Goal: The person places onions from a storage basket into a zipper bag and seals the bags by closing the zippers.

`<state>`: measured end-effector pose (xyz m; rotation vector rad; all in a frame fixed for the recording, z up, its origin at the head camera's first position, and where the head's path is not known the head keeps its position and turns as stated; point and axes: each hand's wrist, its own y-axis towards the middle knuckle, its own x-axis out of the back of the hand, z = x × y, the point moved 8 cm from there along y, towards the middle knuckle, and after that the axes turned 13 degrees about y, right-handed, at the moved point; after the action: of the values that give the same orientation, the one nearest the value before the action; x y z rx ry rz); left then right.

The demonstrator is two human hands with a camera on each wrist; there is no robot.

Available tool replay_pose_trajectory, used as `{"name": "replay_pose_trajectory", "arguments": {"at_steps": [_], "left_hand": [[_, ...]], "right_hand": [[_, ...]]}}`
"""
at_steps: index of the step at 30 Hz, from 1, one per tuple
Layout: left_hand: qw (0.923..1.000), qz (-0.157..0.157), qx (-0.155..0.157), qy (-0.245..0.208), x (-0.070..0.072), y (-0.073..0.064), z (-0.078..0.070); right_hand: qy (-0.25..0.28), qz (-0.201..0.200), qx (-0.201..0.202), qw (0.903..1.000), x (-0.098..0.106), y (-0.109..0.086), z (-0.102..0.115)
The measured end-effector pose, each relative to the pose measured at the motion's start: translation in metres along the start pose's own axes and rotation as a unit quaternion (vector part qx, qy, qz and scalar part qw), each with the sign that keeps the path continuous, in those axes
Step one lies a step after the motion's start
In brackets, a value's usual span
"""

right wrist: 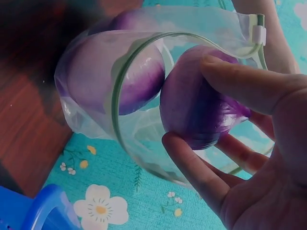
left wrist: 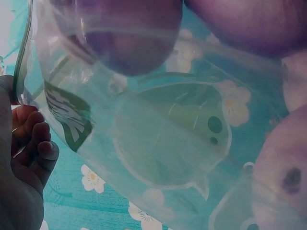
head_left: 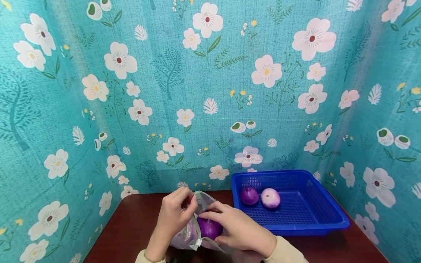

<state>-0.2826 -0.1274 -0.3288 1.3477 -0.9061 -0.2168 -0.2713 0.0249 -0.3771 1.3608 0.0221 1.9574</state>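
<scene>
My left hand [head_left: 174, 213] pinches the rim of a clear zip bag [head_left: 185, 236] with a green-edged mouth and a white slider [right wrist: 259, 36]. Between the curled fingers and thumb of my right hand [head_left: 241, 227] is a purple onion [right wrist: 189, 98], held at the bag's open mouth. Behind it, another onion [right wrist: 110, 79] lies inside the bag. Through the printed plastic, the left wrist view shows several onions [left wrist: 139, 38], with part of my left hand [left wrist: 29, 158] at the edge. How deep the held onion sits in the bag is hard to tell.
To the right, a blue plastic basket [head_left: 338, 222] stands on the dark red-brown table [head_left: 131, 219]. In its back left part lie a purple onion [head_left: 249, 196] and a paler onion [head_left: 270, 198]. Flowered teal cloth [head_left: 210, 138] surrounds the table's back and sides.
</scene>
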Motion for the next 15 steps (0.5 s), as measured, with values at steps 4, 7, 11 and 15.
{"name": "replay_pose_trajectory", "arguments": {"at_steps": [4, 7, 11, 15], "left_hand": [[1.0, -0.001, 0.0, 0.001, 0.0007, -0.0001, 0.0007], [1.0, -0.001, 0.0, 0.001, 0.0009, -0.0002, 0.0012], [1.0, 0.002, 0.007, 0.001, 0.0012, -0.0001, 0.0034], [0.9999, 0.004, 0.012, 0.005, 0.0019, -0.0001, 0.0057]], "right_hand": [[-0.019, -0.007, 0.011, 0.9997, -0.0032, 0.0049, 0.0027], [-0.017, -0.008, 0.004, 0.9998, -0.0044, 0.0061, 0.0015], [0.003, -0.019, -0.006, 0.9998, -0.0036, 0.0064, -0.0012], [0.019, -0.042, -0.006, 0.9989, -0.0006, 0.0065, -0.0026]]}}
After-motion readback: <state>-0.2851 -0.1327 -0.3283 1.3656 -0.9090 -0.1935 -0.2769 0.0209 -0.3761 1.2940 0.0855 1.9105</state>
